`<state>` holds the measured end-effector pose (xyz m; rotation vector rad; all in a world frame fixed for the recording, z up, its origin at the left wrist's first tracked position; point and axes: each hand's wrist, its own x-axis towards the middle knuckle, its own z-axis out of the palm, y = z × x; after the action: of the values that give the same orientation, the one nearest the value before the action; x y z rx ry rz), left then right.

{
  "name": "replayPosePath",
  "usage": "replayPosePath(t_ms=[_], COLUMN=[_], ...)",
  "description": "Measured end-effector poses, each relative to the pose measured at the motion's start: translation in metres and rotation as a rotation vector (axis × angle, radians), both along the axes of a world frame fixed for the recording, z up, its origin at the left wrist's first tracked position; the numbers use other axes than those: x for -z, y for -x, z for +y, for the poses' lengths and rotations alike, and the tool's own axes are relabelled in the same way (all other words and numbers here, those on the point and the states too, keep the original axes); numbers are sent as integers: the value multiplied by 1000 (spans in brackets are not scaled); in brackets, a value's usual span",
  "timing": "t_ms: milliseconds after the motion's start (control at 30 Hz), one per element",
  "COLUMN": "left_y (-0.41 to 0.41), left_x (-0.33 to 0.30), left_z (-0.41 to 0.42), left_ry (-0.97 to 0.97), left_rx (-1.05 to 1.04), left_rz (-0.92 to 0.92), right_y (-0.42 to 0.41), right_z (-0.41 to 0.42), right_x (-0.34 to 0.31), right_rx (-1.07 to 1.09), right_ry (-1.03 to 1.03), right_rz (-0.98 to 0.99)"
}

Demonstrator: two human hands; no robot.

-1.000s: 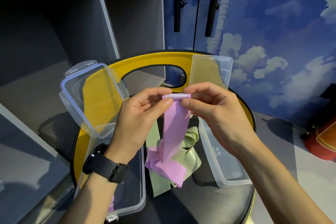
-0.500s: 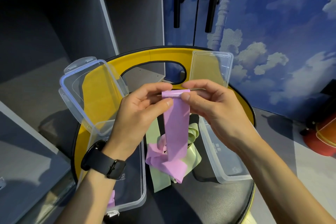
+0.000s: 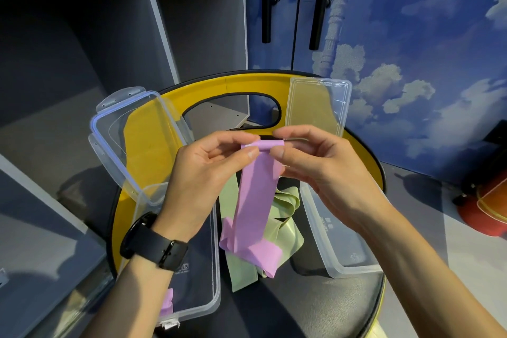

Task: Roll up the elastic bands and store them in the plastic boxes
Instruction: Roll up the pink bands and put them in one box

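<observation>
Both my hands hold a pink elastic band (image 3: 255,200) by its top end, which is curled into a small roll. My left hand (image 3: 208,173) pinches the roll's left side and my right hand (image 3: 315,164) pinches its right side. The rest of the band hangs down and bunches on the black seat. A pale green elastic band (image 3: 285,217) lies loose under it. Two clear plastic boxes stand open on the seat: the left box (image 3: 214,277) with its lid (image 3: 131,132) tilted up, the right box (image 3: 343,261) with its lid (image 3: 318,101) raised behind it.
The boxes rest on a round black seat (image 3: 315,307) with a yellow backrest (image 3: 247,85). Grey shelving (image 3: 96,49) stands to the left, a blue cloud-painted cupboard (image 3: 411,49) behind. A red object (image 3: 488,208) sits on the floor at right. A pink scrap (image 3: 167,302) shows in the left box.
The roll at the band's top end has grown slightly as my fingers turned it. The hanging part has been drawn up a little. Both hands stay at about the same place.
</observation>
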<state>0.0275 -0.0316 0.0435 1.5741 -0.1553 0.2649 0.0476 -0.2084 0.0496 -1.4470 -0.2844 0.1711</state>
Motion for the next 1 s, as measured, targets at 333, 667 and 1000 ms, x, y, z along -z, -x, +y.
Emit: replayPosePath(t_ms=[333,667,1000], left_y=[0,-1,0], left_x=[0,2,2], left_z=[-1,1,4], left_ry=[39,9,46], left_rx=[50,20,75], left_rz=[12,14,16], right_y=[0,-1,-1], right_z=[-2,0,-1], right_x=[0,2,1], right_rx=[56,55,80], right_ry=[-4,-32,-30], right_rz=[-24,-15,38])
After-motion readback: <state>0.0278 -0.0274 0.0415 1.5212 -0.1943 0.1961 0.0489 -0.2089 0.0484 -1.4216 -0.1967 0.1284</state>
